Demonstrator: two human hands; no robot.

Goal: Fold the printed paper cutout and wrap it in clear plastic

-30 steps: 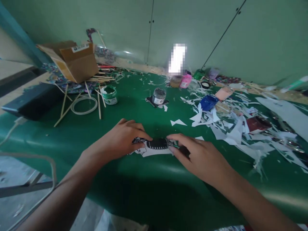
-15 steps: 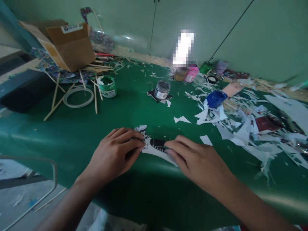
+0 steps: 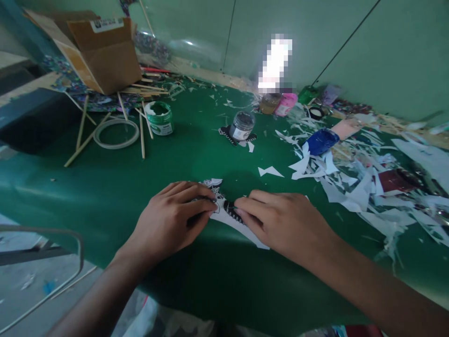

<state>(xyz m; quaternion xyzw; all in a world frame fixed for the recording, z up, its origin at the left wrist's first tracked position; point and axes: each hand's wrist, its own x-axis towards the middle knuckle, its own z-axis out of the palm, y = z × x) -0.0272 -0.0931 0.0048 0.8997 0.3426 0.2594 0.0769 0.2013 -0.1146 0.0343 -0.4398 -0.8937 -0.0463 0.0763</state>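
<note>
Between my hands lies a white paper piece (image 3: pixel 257 239) near the table's front edge. A black band with a row of white marks (image 3: pixel 232 210) runs along it, and its upper left end carries a black-and-white printed drawing (image 3: pixel 213 183). My left hand (image 3: pixel 171 220) is closed, with thumb and fingertips pinching the paper's left part. My right hand (image 3: pixel 284 220) is closed too, its thumb and index finger pressed together over the black band. Its fingers hide part of the band. I cannot make out whether the band is printed or a separate piece.
A dark jar (image 3: pixel 242 125) stands on a black cut-out (image 3: pixel 228 135) beyond my hands. To the left are a green paint jar (image 3: pixel 160 119), a tape ring (image 3: pixel 116 134), sticks (image 3: pixel 142 135) and a cardboard box (image 3: pixel 108 56). Paper scraps (image 3: pixel 354 192) surround a blue jar (image 3: pixel 321 142) on the right.
My right hand's fingertips have moved left along the black band, closer to my left hand. More white paper shows below my right hand. The camera view has shifted slightly.
</note>
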